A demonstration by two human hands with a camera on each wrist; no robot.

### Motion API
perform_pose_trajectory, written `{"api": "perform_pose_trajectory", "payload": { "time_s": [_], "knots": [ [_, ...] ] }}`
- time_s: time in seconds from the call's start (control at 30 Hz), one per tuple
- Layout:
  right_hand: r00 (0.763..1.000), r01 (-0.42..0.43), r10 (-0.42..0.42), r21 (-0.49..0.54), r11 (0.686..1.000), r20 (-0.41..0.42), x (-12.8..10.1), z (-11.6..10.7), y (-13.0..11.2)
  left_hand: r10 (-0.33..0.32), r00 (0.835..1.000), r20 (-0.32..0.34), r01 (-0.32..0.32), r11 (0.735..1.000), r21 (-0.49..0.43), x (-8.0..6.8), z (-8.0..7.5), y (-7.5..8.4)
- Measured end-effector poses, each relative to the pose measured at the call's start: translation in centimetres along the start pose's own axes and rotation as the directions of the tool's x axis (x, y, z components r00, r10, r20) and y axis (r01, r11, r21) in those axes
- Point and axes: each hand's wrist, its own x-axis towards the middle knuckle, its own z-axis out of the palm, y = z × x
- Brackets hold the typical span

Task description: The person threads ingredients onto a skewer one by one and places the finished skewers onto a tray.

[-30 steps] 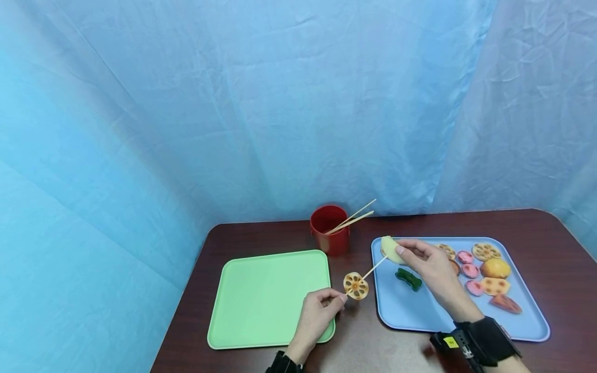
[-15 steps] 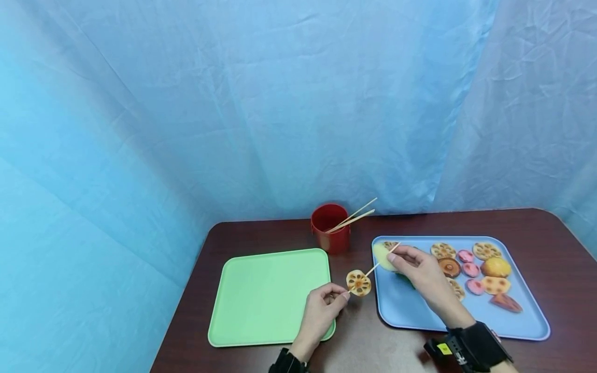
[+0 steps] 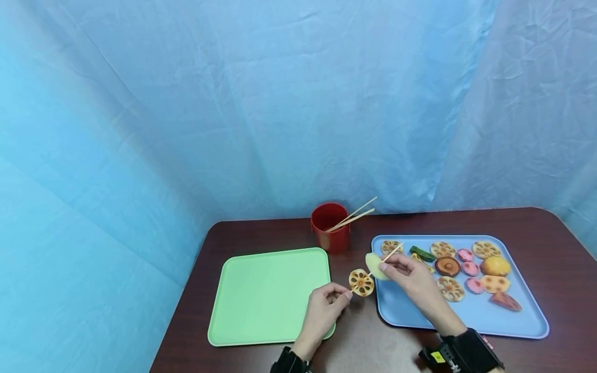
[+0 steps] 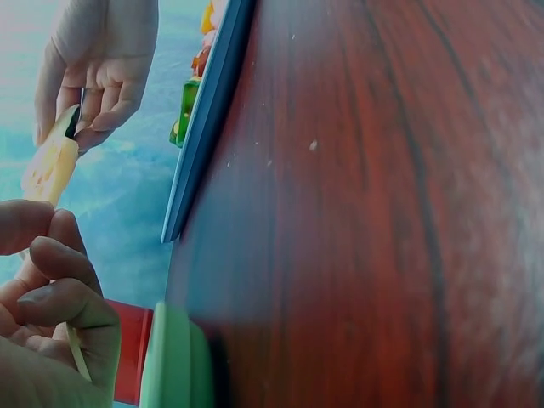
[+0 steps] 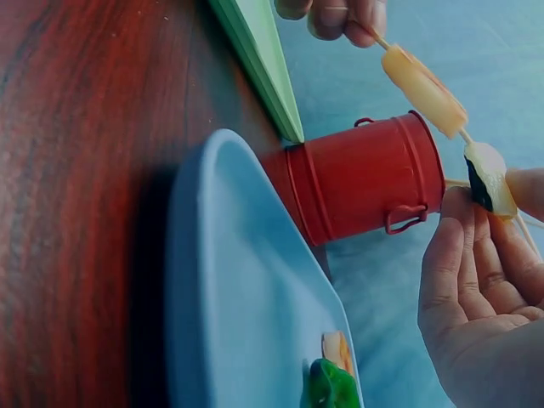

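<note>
At lower centre, the skewer (image 3: 373, 269) is pinched by the left hand (image 3: 324, 310); a pale slice (image 3: 374, 259), pinched by the right hand (image 3: 410, 274), is being threaded toward the lotus slice (image 3: 361, 282). Steady alignment appears required next.

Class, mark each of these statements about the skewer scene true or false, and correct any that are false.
1. The left hand pinches the skewer near its lower end. True.
2. A lotus root slice is already on the skewer. True.
3. The right hand rests flat on the table. False: its grip is on a pale potato slice on the skewer.
4. The green tray holds the food pieces. False: they lie on the blue tray.
5. The red cup holds sticks. True.
</note>
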Motion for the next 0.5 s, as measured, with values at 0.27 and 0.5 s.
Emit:
{"api": "perform_pose_trajectory", "payload": {
  "time_s": [0.27, 0.5],
  "knots": [
    [1.0, 0.02, -0.02, -0.009, 1.0, 0.0, -0.09, 0.58, 0.5, -0.006, 1.0, -0.008, 0.006, 1.0, -0.022, -0.1, 0.15, 0.21],
    [1.0, 0.011, -0.011, -0.008, 1.0, 0.021, -0.06, -0.05, 0.41, -0.032, 0.999, -0.008, 0.031, 0.999, -0.004, -0.1, -0.09, 0.11]
  ]
}}
